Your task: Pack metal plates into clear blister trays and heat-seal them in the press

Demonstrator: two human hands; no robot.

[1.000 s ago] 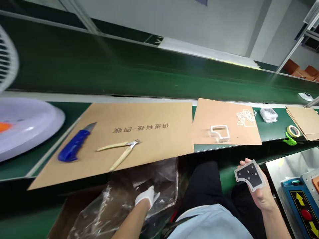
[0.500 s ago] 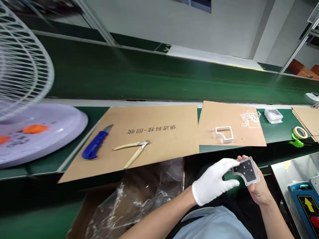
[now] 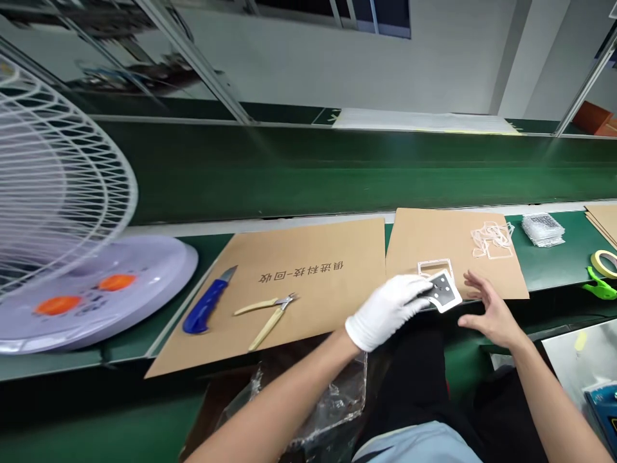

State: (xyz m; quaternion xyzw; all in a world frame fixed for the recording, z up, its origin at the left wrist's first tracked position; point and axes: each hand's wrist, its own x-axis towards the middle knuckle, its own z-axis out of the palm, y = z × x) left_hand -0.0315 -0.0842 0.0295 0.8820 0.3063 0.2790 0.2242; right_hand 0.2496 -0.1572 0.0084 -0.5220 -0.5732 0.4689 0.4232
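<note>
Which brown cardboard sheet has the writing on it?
The big cardboard sheet with the blue knife on it; the sheet to its right shows none.

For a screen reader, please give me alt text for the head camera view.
A white-gloved left hand holds a black plate above a cardboard sheet, with the bare right hand open beside it. A blue knife and snips lie on another sheet to the left, near a fan.

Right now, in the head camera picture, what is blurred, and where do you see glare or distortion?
In the head view, the wire fan guard looks hazy with blur; in the same view, the lilac fan base carries a soft highlight, the steel surface a pale glare spot, and the wide lens stretches the edges.
</note>
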